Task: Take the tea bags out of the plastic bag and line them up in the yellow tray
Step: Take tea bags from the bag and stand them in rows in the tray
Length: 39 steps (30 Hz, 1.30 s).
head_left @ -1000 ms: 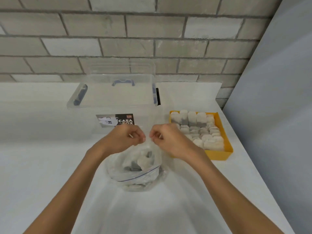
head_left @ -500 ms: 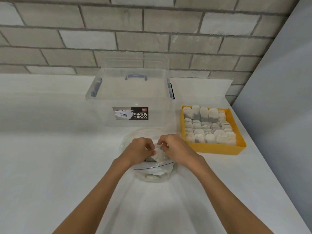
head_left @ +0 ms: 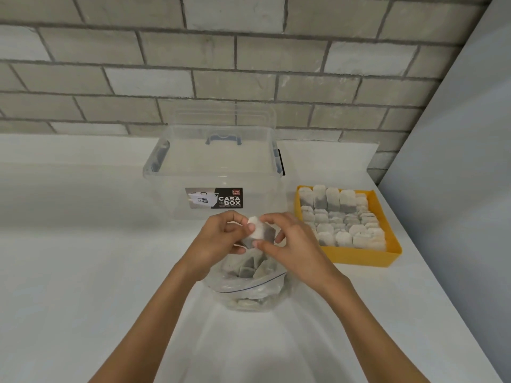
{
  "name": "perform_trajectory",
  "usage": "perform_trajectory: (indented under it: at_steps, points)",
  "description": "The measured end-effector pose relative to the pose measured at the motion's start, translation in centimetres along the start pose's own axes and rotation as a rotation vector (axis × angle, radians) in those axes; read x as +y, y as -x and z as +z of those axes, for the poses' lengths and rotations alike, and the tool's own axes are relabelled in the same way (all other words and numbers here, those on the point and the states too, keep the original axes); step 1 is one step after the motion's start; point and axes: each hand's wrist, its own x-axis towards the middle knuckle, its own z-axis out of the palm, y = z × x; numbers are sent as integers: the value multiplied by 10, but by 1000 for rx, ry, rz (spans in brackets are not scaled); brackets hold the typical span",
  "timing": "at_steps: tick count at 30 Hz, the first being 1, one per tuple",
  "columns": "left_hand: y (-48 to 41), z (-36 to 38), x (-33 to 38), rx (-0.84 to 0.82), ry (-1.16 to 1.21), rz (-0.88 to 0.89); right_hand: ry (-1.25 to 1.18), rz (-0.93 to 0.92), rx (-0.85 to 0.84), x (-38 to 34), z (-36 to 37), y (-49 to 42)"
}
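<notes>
A grey brick wall backs the white counter. The left hand and right hand pinch one tea bag just above the plastic bag, likely to carry it to the yellow tray right of them.

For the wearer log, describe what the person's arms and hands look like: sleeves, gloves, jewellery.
Nothing worn is in view. The left hand and right hand are bare, with no gloves, rings or tape. The left forearm and right forearm are bare down to the picture's bottom edge: no sleeve, watch or bracelet shows. No markings are visible.
</notes>
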Motion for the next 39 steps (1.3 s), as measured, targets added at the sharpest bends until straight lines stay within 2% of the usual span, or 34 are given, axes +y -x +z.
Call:
perform_trajectory:
  at_steps: [4, 11, 16, 18, 24, 28, 31, 39]
  points:
    - [-8, 7, 12, -65, -97, 94, -76, 46, 31, 1, -22, -8]
    - [-30, 40, 35, -120, -54, 179, -368, 149, 107, 25, -57, -17]
    - [-51, 72, 43, -108, -31, 183, -357, 223, 190, 49, -102, -21]
    - [-54, 78, 43, -113, -28, 188, -322, 252, 200, 60, -118, -25]
    - [-68, 102, 42, -134, -50, 170, -243, 387, 393, 116, -169, -53]
    - [-77, 110, 39, -127, -69, 155, -19, 510, 281, 153, -169, -74]
    - [-82, 113, 37, -125, -73, 149, 106, 505, 201, 173, -161, -82]
    - [-91, 118, 33, -99, -81, 128, 410, 452, 239, 189, -145, -90]
